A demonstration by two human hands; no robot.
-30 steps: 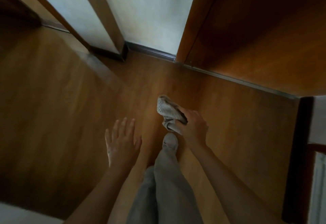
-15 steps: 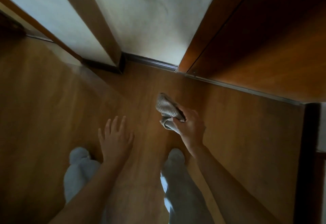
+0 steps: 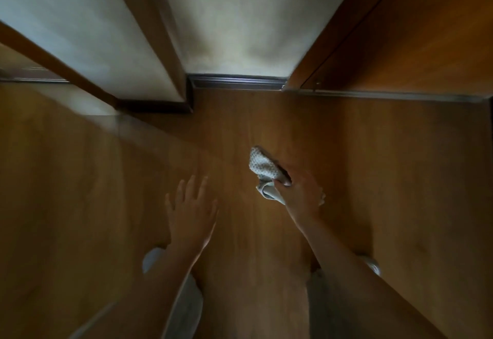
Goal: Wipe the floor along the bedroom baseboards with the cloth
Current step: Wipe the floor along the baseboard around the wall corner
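Left hand (image 3: 190, 214) open with fingers spread above the floor (image 3: 93, 192), right hand (image 3: 302, 196) gripping a bunched grey cloth (image 3: 262, 169) held off the floor, dark baseboard (image 3: 236, 82) beyond, no readable writing.

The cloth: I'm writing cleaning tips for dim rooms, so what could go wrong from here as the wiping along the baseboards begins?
The cloth is bunched in the right hand, so only a small patch may meet the wooden floor, leaving streaks. The room is dim, so dust along the dark baseboard could be missed. The left hand is open and holds nothing; crouching without a brace might cost balance.
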